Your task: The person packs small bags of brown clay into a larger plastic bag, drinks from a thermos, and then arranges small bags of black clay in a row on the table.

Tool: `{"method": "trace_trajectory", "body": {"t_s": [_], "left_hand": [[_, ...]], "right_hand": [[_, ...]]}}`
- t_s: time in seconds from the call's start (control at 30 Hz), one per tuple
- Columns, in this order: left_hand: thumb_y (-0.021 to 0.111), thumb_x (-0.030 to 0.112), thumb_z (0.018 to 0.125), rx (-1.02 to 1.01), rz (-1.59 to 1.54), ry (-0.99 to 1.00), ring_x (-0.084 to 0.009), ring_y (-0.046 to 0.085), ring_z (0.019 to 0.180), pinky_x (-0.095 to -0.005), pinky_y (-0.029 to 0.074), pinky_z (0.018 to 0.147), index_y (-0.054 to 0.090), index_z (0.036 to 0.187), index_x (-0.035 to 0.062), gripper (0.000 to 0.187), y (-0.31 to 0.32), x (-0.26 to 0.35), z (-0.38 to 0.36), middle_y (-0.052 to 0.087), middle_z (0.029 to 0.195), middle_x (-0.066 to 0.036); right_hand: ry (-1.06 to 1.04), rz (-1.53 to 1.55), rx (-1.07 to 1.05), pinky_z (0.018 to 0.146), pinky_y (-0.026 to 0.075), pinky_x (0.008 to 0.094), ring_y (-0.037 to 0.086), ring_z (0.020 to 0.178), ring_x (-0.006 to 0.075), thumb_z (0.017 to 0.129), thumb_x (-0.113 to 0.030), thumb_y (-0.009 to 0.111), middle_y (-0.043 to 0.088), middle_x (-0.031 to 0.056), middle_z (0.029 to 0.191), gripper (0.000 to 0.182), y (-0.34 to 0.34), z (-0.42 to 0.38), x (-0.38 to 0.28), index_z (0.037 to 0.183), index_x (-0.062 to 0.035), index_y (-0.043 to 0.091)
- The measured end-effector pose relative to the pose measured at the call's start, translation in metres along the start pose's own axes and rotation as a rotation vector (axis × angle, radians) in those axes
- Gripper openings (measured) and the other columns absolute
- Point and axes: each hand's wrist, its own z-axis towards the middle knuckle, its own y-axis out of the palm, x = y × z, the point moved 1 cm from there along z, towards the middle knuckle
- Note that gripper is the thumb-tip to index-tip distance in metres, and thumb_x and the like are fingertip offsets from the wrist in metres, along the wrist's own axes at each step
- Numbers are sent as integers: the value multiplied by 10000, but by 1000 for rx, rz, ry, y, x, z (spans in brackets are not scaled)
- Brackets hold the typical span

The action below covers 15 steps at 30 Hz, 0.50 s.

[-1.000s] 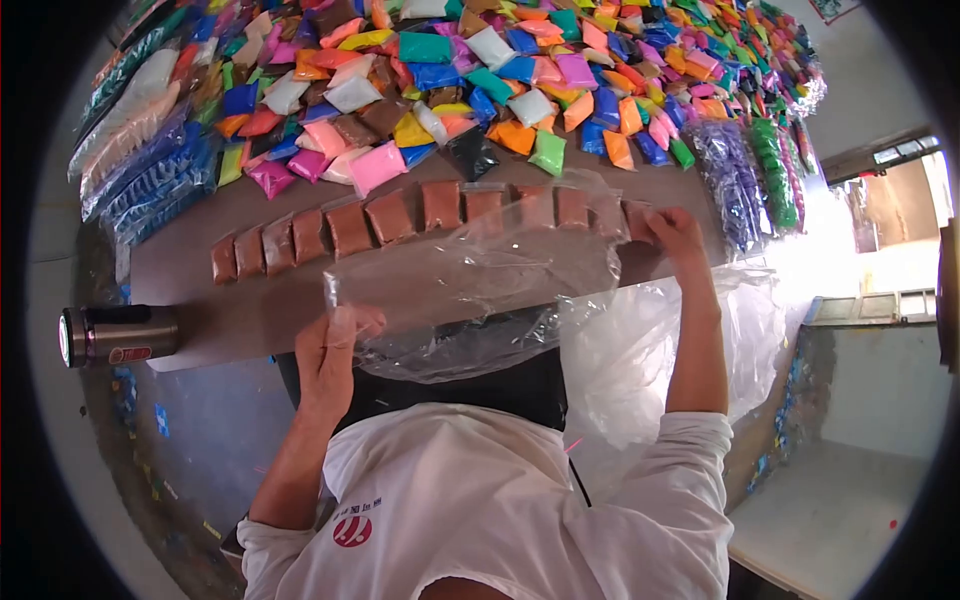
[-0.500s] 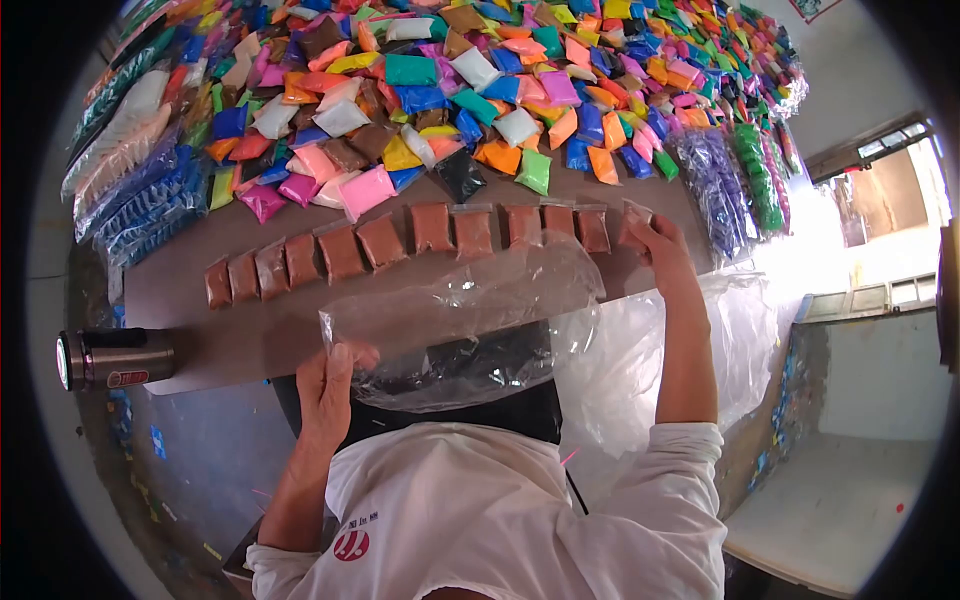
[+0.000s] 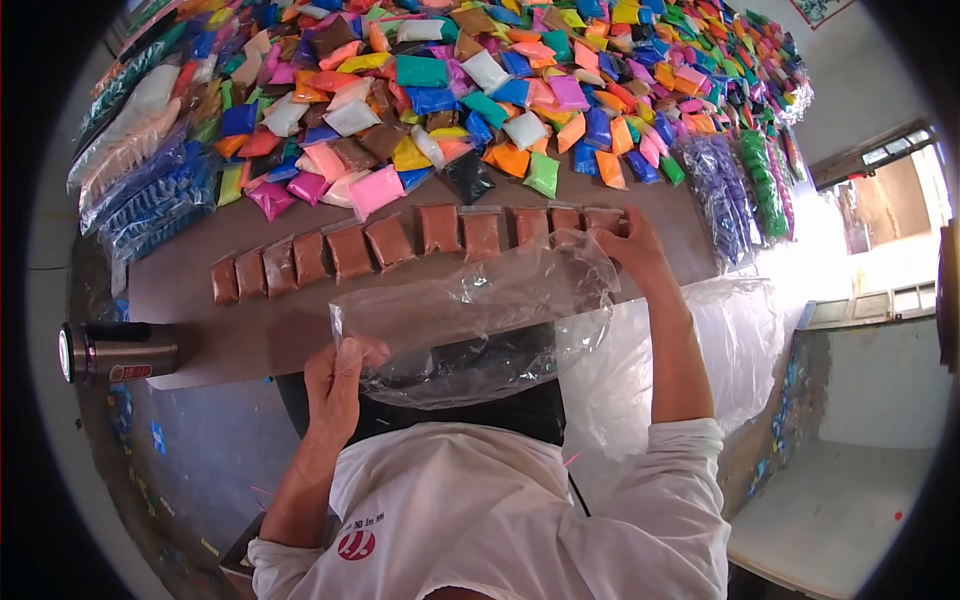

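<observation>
What aligned packets (image 3: 391, 242) hold is brown.

This looks like a packing workshop. A broad table (image 3: 240, 335) bears a heap (image 3: 485, 70) of small sealed packets in many colours, far more than a home would keep. Brown packets (image 3: 438, 230) lie in a row in front of it, and long bags (image 3: 155, 225), mostly of one colour each, flank it. Clear plastic (image 3: 700, 350) lies bunched beside the table, and blue scraps (image 3: 158, 438) litter the plain grey floor (image 3: 210, 430).
</observation>
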Motion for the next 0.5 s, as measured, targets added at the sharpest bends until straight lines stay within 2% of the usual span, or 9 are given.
{"method": "trace_trajectory", "body": {"t_s": [0.13,0.23,0.33,0.4,0.47,0.5], "left_hand": [[474,363,1071,1,-16,-9,-140,600,813,-294,472,754,664,919,-40,471,0,0,-3,689,881,-91],[476,345,1071,5,-26,-12,-136,602,820,-294,476,761,664,921,-41,455,0,0,-5,692,886,-91],[473,319,1074,25,-3,-41,-128,598,824,-293,480,762,664,931,-42,433,-1,3,-7,692,890,-82],[470,306,1075,24,-16,-43,-123,593,819,-290,483,760,663,937,-43,422,0,2,-5,691,891,-76],[468,298,1077,28,-24,-41,-119,589,817,-286,485,760,662,942,-44,416,1,5,-3,688,889,-72],[467,295,1078,30,-27,-34,-117,588,816,-283,486,761,662,944,-45,414,3,7,-2,686,887,-70]], "right_hand": [[79,-146,-125,598,450,256,580,723,80,828,-216,798,668,47,933,360,-6,0,-5,1033,14,614],[168,79,-87,578,449,268,598,718,96,751,-275,846,661,66,824,460,-6,-7,-3,1018,22,616],[149,258,-63,522,384,226,592,681,83,800,-256,810,671,73,831,416,-20,-15,6,1065,2,619],[157,517,123,496,340,199,575,638,82,861,-221,752,683,80,869,370,-27,-38,-26,1124,-3,610],[50,692,237,487,337,193,568,633,89,892,-192,710,656,55,848,356,-39,-61,-57,1154,21,597],[-36,776,174,499,368,190,575,647,91,888,-183,710,636,46,830,369,-47,-75,-72,1157,37,588]]}}
